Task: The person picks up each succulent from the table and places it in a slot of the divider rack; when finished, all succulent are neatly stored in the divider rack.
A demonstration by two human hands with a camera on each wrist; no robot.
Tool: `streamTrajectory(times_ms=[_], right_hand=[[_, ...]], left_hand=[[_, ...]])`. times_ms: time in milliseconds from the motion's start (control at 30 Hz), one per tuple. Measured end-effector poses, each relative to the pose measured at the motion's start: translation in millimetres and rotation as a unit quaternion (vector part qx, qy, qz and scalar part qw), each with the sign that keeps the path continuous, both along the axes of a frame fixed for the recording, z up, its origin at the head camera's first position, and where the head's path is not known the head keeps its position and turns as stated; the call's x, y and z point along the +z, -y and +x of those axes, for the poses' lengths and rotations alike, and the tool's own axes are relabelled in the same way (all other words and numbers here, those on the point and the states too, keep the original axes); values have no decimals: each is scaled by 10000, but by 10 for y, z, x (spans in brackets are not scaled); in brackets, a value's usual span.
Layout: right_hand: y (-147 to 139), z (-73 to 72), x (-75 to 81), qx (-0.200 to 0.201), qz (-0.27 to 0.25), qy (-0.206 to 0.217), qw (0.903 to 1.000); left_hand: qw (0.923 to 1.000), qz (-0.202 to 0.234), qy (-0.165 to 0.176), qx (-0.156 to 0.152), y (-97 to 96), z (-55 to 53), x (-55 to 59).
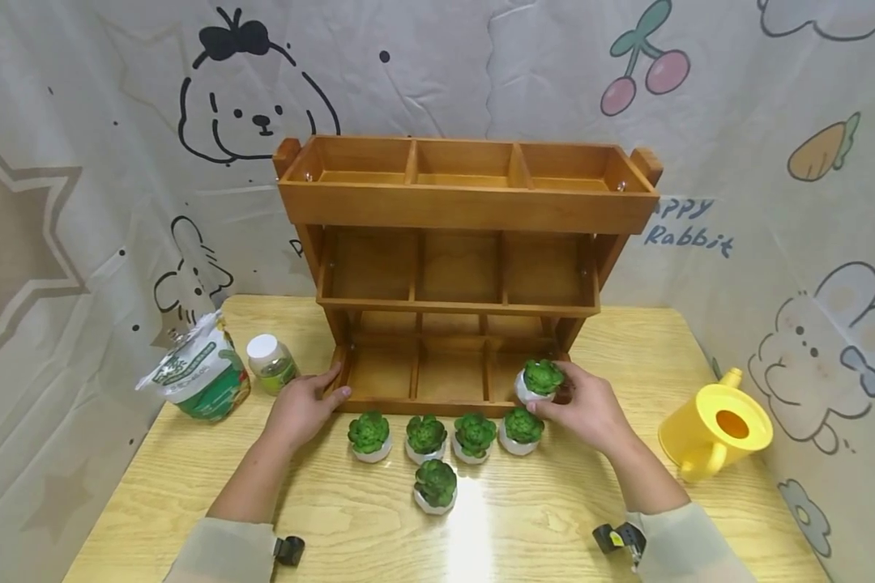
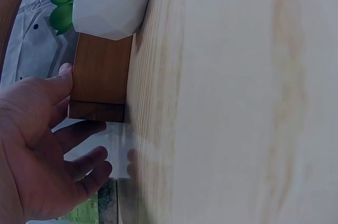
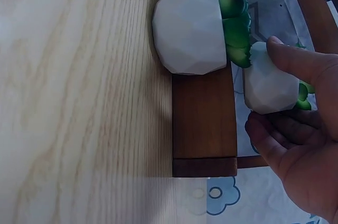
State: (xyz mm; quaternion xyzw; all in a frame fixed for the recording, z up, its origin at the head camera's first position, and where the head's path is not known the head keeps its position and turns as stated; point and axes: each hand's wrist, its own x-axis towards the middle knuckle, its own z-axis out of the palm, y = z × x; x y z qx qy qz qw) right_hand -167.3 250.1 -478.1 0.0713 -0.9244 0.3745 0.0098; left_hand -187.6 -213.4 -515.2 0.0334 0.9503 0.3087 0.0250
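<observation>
A white faceted pot with a green artificial succulent is gripped between the thumb and fingers of my right hand. It is held at the right compartment of the bottom tier, above the front board. My left hand holds the left end of the wooden three-tier shelf at its bottom tier, thumb over the side wall and index finger outside; the other fingers are spread. Along the shelf's front stands a row of potted succulents, with another potted succulent nearer the person. The right wrist view shows the held pot tilted sideways.
Left of the shelf stand a white-lidded jar and a green-and-white bag. A yellow watering can sits at the table's right side. Patterned cloth hangs behind and on both sides of the table.
</observation>
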Motion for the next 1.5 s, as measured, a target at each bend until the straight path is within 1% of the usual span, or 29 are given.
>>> streamTrajectory(times_ms=[167, 400, 767, 1000, 1267, 1500], right_hand=[[36, -71, -6, 18, 42, 12, 10000], [50, -193, -71, 82, 59, 127, 9999], [78, -341, -148, 139, 345, 295, 9989], [65, -443, -164, 165, 589, 255, 9978], [85, -512, -157, 311, 883, 277, 9952], [109, -562, -165, 577, 1136, 205, 9916]], left_hand=[[10000, -6, 2, 0, 14, 8, 0], [10000, 77, 21, 21, 15, 7, -5], [9999, 163, 20, 11, 15, 5, -31], [9998, 208, 10, 24, 9, 6, -22], [9999, 123, 6, 17, 6, 6, -15], [9999, 133, 26, 64, -9, 9, 4]])
